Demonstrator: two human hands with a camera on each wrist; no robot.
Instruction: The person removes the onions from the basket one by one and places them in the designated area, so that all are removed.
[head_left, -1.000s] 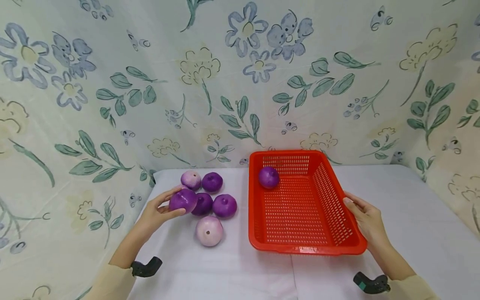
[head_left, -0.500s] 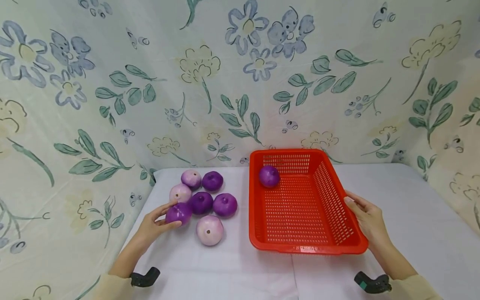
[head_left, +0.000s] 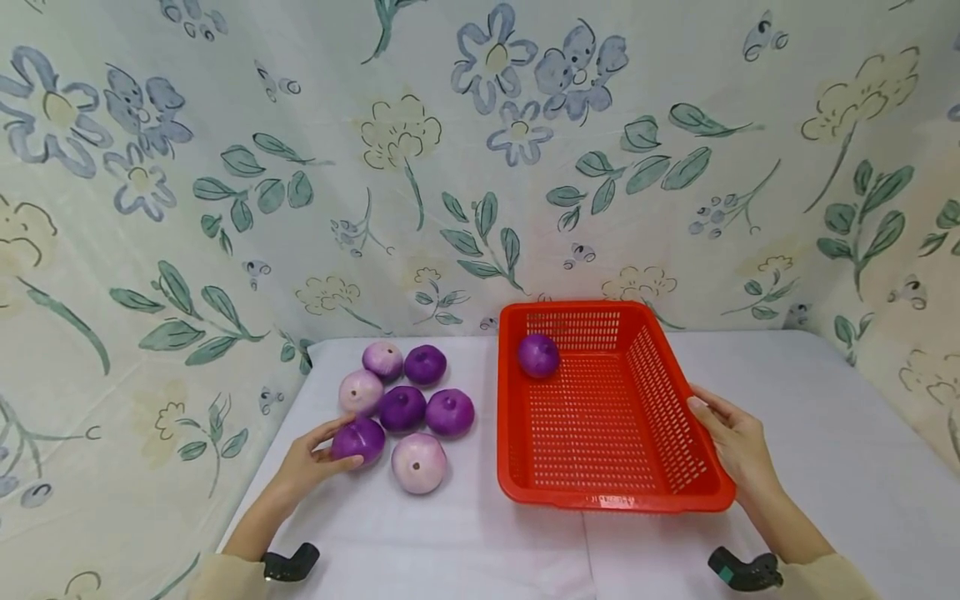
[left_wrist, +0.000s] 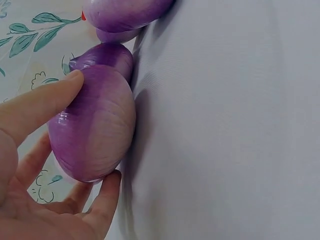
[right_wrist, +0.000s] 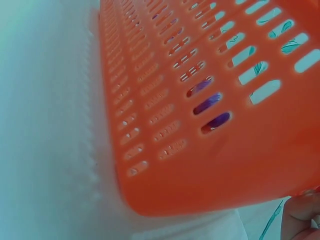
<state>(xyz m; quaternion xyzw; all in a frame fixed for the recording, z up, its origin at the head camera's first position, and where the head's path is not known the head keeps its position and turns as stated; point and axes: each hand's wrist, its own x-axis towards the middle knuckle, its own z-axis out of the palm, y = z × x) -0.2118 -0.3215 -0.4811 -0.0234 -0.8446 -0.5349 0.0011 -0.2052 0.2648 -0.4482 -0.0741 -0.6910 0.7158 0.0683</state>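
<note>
My left hand (head_left: 311, 460) holds a purple onion (head_left: 358, 442) low at the left of the white table. In the left wrist view the thumb lies on one side of this onion (left_wrist: 95, 125) and the fingertips touch its lower end. Close by are a pale pink-white onion (head_left: 419, 463), another pale one (head_left: 361, 392) and a dark purple one (head_left: 402, 409). My right hand (head_left: 738, 437) grips the right rim of a red plastic basket (head_left: 615, 500). One purple onion (head_left: 538, 356) sits in the basket's far left corner. The right wrist view shows the basket's slotted wall (right_wrist: 200, 165) and only part of the hand.
Behind the held onion lie a pale onion (head_left: 383, 361) and two purple onions, one at the back (head_left: 425, 365) and one nearer the basket (head_left: 450, 412). A flowered cloth (head_left: 420, 167) rises behind the white-covered table (head_left: 450, 550).
My left hand has moved down and slightly left with the purple onion, bringing it from in front of the pale onion to the near side of the group. The right hand and basket stay put.
</note>
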